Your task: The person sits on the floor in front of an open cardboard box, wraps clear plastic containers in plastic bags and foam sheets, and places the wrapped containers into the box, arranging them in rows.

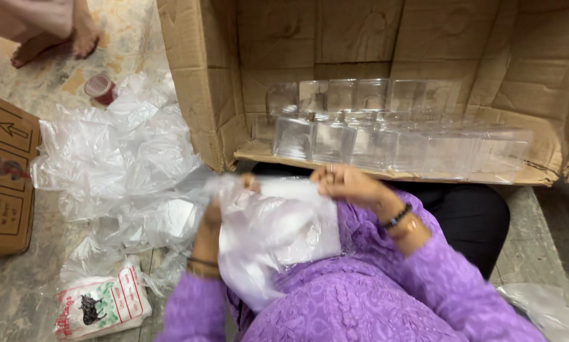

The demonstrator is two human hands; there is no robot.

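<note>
The person sits on the floor with a thin plastic bag (268,234) held in the lap. The left hand (213,212) grips the bag's left edge, fingers closed on the film, though the film hides most of them. The right hand (344,183) pinches the top edge at the other side, thumb and fingers clamped together on it. Between the two sets of fingers the bag's mouth is drawn taut, and a white, flat shape shows through the film just below them; it may be a stack of clear pieces already inside, but the blur makes that uncertain.

Just beyond the fingers lies an open carton (424,57) on its side, with rows of clear plastic containers (360,136) standing in it. To the left of the left hand, crumpled clear bags (117,164) are heaped on the floor, with a small red cup (100,87) further off and a printed pouch (101,307) nearer.

The step in hand looks like working the bag's mouth. Whatever follows calls for a firm pinch on both edges, since the film is slippery and thin.
</note>
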